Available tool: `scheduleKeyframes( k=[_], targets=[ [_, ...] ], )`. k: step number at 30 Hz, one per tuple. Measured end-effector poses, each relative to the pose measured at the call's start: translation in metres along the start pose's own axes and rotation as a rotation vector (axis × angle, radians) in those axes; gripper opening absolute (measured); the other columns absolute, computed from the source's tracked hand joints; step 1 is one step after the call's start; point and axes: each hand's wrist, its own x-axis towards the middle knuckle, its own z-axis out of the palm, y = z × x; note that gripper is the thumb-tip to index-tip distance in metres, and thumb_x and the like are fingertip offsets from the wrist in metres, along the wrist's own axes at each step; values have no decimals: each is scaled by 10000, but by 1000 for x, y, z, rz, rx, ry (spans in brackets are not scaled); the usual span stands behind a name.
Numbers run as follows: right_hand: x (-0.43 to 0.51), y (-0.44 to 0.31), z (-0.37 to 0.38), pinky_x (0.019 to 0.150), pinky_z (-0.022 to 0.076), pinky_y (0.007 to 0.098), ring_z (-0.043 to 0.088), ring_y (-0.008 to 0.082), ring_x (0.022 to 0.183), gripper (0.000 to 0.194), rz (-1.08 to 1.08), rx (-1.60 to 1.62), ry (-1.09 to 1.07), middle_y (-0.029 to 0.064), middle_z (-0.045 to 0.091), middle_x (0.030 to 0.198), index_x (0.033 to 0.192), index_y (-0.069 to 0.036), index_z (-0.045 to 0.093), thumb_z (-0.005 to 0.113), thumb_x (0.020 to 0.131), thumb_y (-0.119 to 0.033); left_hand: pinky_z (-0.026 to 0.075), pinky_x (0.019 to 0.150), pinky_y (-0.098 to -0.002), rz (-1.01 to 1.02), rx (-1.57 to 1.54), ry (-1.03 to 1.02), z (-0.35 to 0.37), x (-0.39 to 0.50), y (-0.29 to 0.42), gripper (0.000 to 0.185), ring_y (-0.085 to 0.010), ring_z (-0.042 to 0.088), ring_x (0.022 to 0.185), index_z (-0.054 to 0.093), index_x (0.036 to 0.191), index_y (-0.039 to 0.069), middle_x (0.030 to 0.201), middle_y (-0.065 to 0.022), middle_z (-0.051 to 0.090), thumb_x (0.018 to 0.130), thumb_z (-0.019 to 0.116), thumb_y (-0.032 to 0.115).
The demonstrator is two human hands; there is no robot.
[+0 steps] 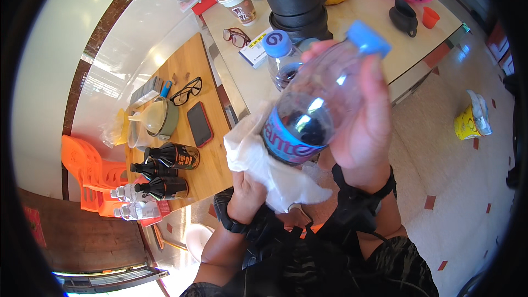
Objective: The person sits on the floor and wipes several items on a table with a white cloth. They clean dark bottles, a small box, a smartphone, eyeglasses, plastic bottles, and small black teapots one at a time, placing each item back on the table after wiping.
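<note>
A clear plastic bottle [313, 107] with a blue cap and a blue printed label is held up, tilted, in my right hand [371, 123]. Dark liquid sits in its lower part. My left hand [249, 189] holds a white cloth or tissue [264, 165] against the bottle's base and label; the cloth hides most of its fingers. Just behind, on the pale table [350, 16], stands a second clear bottle [284, 60] with a blue cap and something dark inside.
Black stacked pots [291, 4], a paper cup [239, 4], red-framed glasses [236, 37] and a black pitcher [403, 17] stand on the pale table. The wooden table [210, 173] at left holds a phone [200, 124], dark bottles [177, 156] and a funnel [150, 117].
</note>
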Motion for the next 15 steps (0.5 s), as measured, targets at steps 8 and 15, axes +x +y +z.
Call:
scheduleKeyframes(
  k=[8,15],
  targets=[
    [4,-10,-13,913,490,463,603,288,1044,686,-45,99,15,150,640,1135,1232,6,543,387,943,-597,321,1101,-387,-38,-431,-54,20,-16,7,651,-231,392,1321,257,1454,43,1449,-140,375,907,601,121],
    [5,-16,-14,891,493,453,604,290,1027,709,-8,85,-20,143,643,1116,1225,6,545,395,927,-619,309,1114,-388,60,-394,19,26,-13,5,731,-223,395,1320,282,1437,45,1448,-135,379,830,689,60]
  ],
)
